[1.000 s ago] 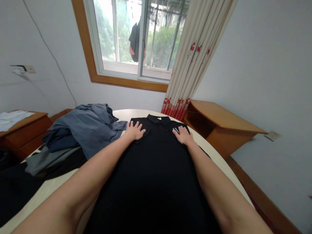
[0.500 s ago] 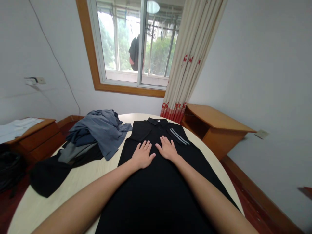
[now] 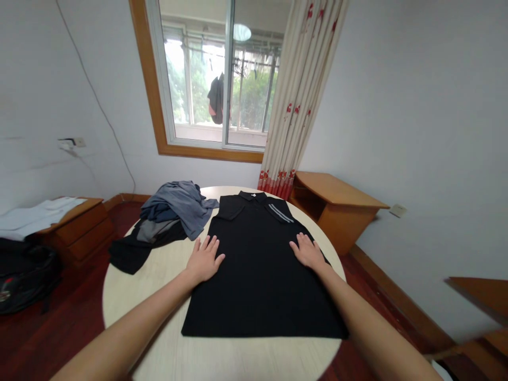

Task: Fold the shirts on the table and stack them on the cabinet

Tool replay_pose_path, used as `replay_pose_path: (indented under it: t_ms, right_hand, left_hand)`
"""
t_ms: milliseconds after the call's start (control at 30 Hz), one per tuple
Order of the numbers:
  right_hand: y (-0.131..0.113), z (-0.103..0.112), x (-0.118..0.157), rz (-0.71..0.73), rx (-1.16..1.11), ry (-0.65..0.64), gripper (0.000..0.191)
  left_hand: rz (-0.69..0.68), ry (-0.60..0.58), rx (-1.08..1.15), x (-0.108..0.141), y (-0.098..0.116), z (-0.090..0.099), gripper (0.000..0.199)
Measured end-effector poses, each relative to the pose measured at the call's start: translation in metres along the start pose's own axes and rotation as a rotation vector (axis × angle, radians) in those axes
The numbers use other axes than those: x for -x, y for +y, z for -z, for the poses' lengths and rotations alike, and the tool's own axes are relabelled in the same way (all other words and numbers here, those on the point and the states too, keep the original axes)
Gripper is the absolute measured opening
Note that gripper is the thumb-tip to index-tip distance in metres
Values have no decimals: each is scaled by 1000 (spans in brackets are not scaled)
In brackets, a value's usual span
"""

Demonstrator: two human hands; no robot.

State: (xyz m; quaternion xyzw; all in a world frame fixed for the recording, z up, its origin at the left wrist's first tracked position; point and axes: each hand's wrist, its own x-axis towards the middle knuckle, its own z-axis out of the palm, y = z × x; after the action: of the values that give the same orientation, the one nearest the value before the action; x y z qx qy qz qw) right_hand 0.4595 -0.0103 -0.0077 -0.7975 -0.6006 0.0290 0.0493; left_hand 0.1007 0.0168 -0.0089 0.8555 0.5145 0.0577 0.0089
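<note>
A black polo shirt [image 3: 257, 286] lies spread flat on the round pale table [image 3: 159, 307], its collar toward the window and its hem toward me. Both sleeves are folded inward over the front; the one on the right shows two grey stripes. My left hand [image 3: 204, 260] rests palm down at the shirt's left edge, fingers spread. On the right side of the shirt, my right hand [image 3: 308, 252] lies flat with fingers apart. Neither hand grips the cloth.
A heap of grey, blue and black clothes [image 3: 174, 209] lies on the table's left side. A wooden desk [image 3: 337, 196] stands behind the table at right, near the curtain [image 3: 291, 106]. At left are a wooden drawer cabinet [image 3: 83, 227] and a black bag [image 3: 27, 275].
My hands have moved apart from the shirt's middle toward its two side edges. The view has drawn back, so the shirt's hem now shows.
</note>
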Motion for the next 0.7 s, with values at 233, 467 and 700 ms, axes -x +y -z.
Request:
replay_pose_path:
  t_ms: [233,467,700]
  right_hand:
    - [-94,-10,64,474,-153,-55,71]
    - [9,-13,70,190,-36,28,72]
    - [79,-17,77,-14,74,70,68]
  left_hand:
    - [-309,-63,140,32,74,2,63]
    - [-194,-45,133,62,24,3,66]
    - [4,12,69,75,14,5,61]
